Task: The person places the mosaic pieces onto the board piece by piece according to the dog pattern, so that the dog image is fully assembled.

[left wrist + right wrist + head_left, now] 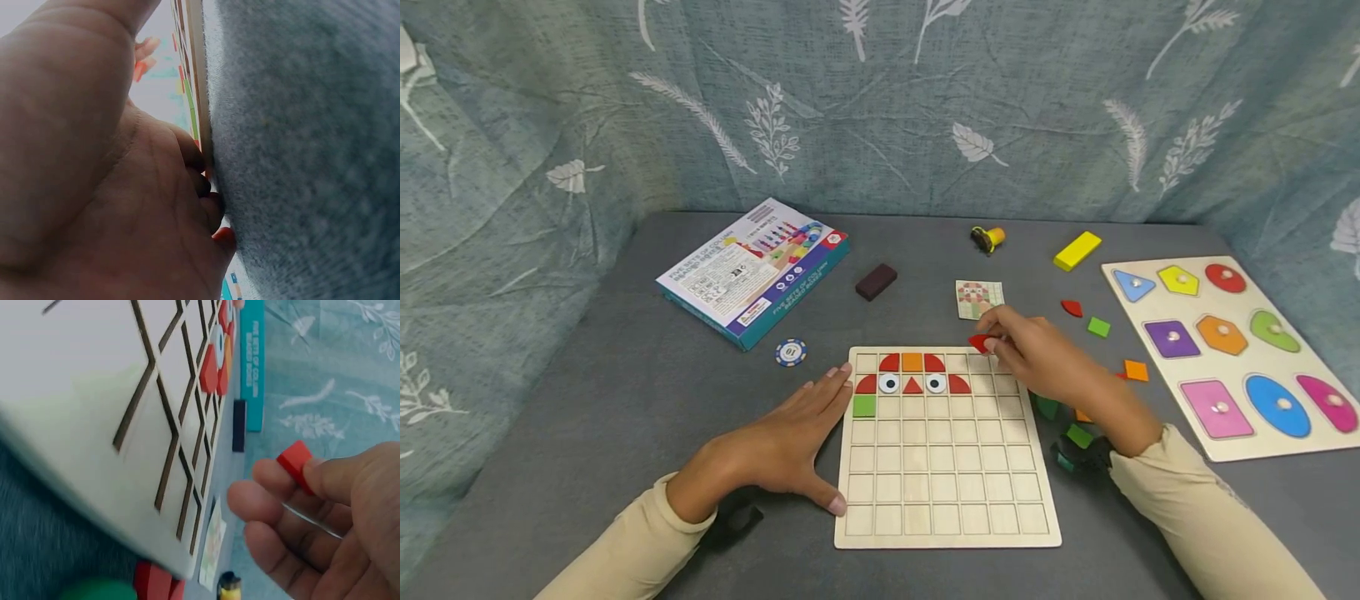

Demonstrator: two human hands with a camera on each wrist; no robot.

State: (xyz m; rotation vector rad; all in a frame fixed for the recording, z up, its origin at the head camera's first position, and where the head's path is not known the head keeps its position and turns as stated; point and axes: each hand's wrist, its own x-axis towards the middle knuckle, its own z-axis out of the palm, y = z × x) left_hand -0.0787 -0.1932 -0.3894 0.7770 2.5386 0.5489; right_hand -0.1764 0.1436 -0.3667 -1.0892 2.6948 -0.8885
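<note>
A wooden grid board (940,483) lies on the table. Its upper rows hold red quarter-circle pieces (867,383), an orange square (912,362), two eye discs (889,383), a red triangle (913,386) and a green square (864,406). My left hand (782,433) rests along the board's left edge, fingers straight and thumb spread toward the lower corner. Between thumb and finger, my right hand (1045,354) pinches a red piece (296,464) above the board's upper right corner. In the head view that red piece is partly covered by the fingers.
Right of the board lie loose pieces, including a green square (1099,327) and an orange square (1137,370). Beyond them is a knobbed shape puzzle (1210,375). A pattern card (967,302), dark block (876,282), yellow block (1077,251), poker chip (791,352) and box (752,271) stand around.
</note>
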